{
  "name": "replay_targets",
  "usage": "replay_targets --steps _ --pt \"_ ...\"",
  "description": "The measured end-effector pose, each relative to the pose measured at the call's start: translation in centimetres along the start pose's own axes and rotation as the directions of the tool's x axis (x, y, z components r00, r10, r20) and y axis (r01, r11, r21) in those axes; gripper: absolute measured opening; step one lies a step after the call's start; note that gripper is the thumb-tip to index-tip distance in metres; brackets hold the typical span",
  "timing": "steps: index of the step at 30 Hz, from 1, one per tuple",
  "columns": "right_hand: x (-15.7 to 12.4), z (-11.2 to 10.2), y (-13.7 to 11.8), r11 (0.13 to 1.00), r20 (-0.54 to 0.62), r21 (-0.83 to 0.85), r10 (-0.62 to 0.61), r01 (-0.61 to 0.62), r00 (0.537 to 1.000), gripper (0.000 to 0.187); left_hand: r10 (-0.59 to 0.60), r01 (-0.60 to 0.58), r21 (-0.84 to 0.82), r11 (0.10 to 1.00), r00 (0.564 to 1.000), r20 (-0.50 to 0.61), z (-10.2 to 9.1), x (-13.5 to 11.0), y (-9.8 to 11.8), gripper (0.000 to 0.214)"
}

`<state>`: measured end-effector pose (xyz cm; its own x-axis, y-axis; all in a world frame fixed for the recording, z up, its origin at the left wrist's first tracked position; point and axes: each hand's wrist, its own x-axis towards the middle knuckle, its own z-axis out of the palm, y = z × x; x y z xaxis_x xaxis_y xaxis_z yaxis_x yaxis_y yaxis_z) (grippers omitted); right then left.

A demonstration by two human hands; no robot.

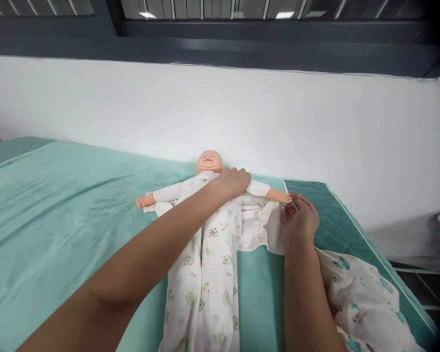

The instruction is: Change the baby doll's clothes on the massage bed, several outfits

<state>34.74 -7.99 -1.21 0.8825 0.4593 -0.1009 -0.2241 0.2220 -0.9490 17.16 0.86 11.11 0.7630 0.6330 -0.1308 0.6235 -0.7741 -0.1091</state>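
A baby doll (209,164) lies on its back on the green bed (58,205), head toward the wall, arms spread. It wears a white romper with green prints (209,264), open on its right-hand side. My left hand (234,182) rests on the doll's chest near the neck, fingers curled over the cloth. My right hand (298,220) is next to the doll's outstretched hand (284,197), fingers bent and pinching the edge of the open white flap (258,225).
A second white garment with teal prints (359,293) lies crumpled at the bed's right edge near my right forearm. A white wall (242,112) runs behind the bed, with a dark window frame above. The floor drops off at the right.
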Motion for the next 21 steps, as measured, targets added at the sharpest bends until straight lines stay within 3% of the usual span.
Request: replay_targets --steps 2,3,5,7,10,11,13,14,15,18,21 --pt "-0.9 0.7 -0.5 0.985 -0.110 -0.009 -0.171 0.171 0.979 0.026 -0.013 0.013 -0.036 0.999 1.000 0.002 0.6 1.2 1.0 0.037" --pt "-1.5 1.2 -0.7 0.956 -0.131 -0.067 -0.292 0.286 0.947 0.027 -0.015 0.016 -0.056 0.998 1.000 0.007 0.8 1.8 1.6 0.036" --pt "-2.9 2.4 -0.8 0.866 -0.060 -0.176 -0.485 0.469 0.873 0.030 -0.012 0.015 -0.089 0.996 0.999 0.032 1.2 2.5 2.5 0.030" --pt "-4.5 3.6 -0.6 0.816 0.084 -0.182 -0.544 0.549 0.835 0.035 0.000 0.001 -0.105 0.994 1.000 0.008 1.3 1.7 2.7 0.023" --pt "-6.9 4.9 -0.1 0.844 0.314 -0.105 -0.473 0.525 0.823 0.039 -0.031 -0.013 -0.197 0.980 0.976 -0.216 2.0 -2.3 1.2 0.026" --pt "-7.6 5.1 0.0 0.857 0.394 -0.101 -0.432 0.505 0.811 0.041 -0.077 -0.019 -0.286 0.958 0.944 -0.320 2.6 -4.2 0.2 0.030" --pt "-8.8 5.6 0.2 0.858 0.559 -0.136 -0.347 0.496 0.753 0.044 -0.250 -0.033 -0.483 0.875 0.823 -0.510 4.5 -7.8 -2.1 0.036" --pt "-9.3 5.8 0.3 0.845 0.630 -0.156 -0.313 0.511 0.710 0.045 -0.330 -0.037 -0.557 0.829 0.772 -0.543 5.7 -9.3 -3.2 0.039" --pt "-9.6 6.0 0.3 0.829 0.692 -0.173 -0.283 0.533 0.664 0.047 -0.388 -0.042 -0.626 0.778 0.752 -0.533 6.9 -10.5 -4.1 0.043" --pt "-9.8 6.2 0.6 0.788 0.803 -0.213 -0.196 0.578 0.563 0.053 -0.463 -0.035 -0.772 0.634 0.782 -0.416 9.8 -11.8 -5.7 0.055" --pt "-9.3 6.2 0.7 0.772 0.844 -0.230 -0.146 0.593 0.517 0.054 -0.406 -0.080 -0.787 0.612 0.823 -0.399 10.8 -11.2 -5.6 0.053"
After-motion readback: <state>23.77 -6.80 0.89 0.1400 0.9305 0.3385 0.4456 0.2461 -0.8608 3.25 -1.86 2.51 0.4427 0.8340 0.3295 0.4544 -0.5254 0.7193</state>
